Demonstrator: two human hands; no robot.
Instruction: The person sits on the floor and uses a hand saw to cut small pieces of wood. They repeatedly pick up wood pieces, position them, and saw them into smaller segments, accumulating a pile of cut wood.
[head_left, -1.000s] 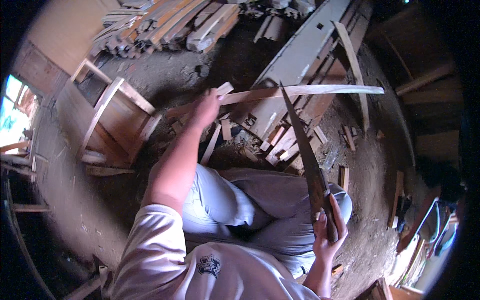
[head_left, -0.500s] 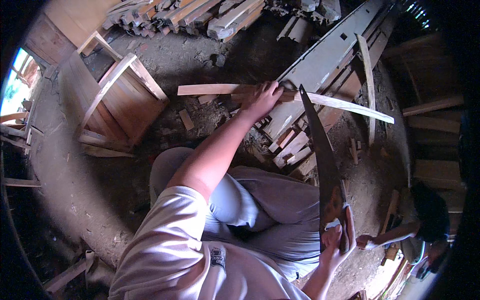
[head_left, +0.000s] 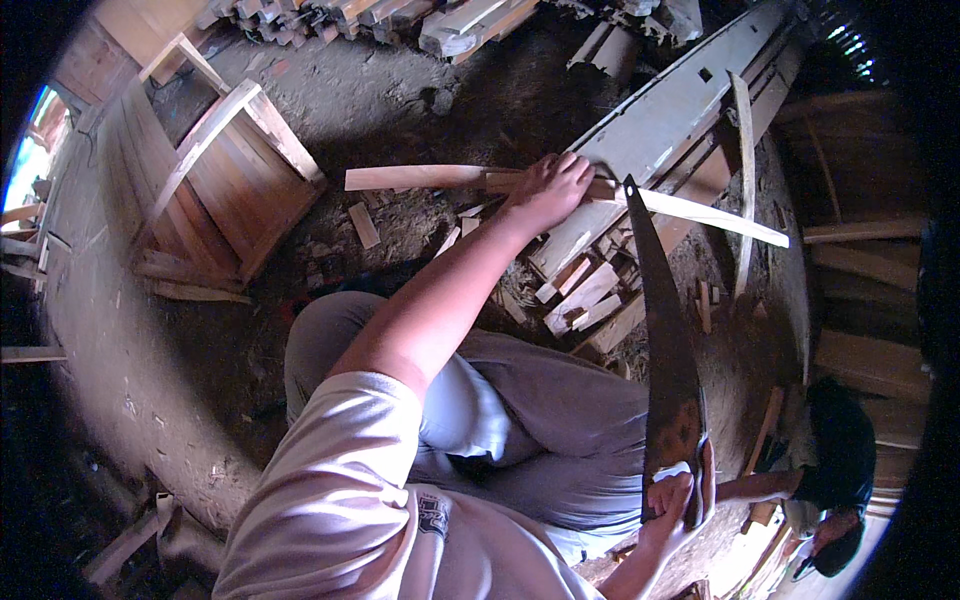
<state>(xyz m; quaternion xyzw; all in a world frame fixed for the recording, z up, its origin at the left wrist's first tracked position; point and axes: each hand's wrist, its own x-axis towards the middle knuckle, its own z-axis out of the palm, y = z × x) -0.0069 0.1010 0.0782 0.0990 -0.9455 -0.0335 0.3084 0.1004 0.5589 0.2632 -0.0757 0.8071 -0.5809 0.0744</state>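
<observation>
Shirt (head_left: 500,555): whitish tee, lower centre, loose folds. Short sleeve (head_left: 340,440), lower left, hem near the elbow. Dark emblem (head_left: 433,515) printed on the chest. Trousers (head_left: 565,400): grey, mid-frame, paler where light hits. Left forearm (head_left: 455,285), left hand (head_left: 552,192), right hand (head_left: 668,512): all bare.

One left hand (head_left: 550,192), one right hand (head_left: 672,505), one handsaw (head_left: 672,365), one co-worker (head_left: 843,440), one grey board (head_left: 660,115), one slatted panel (head_left: 235,185)
</observation>
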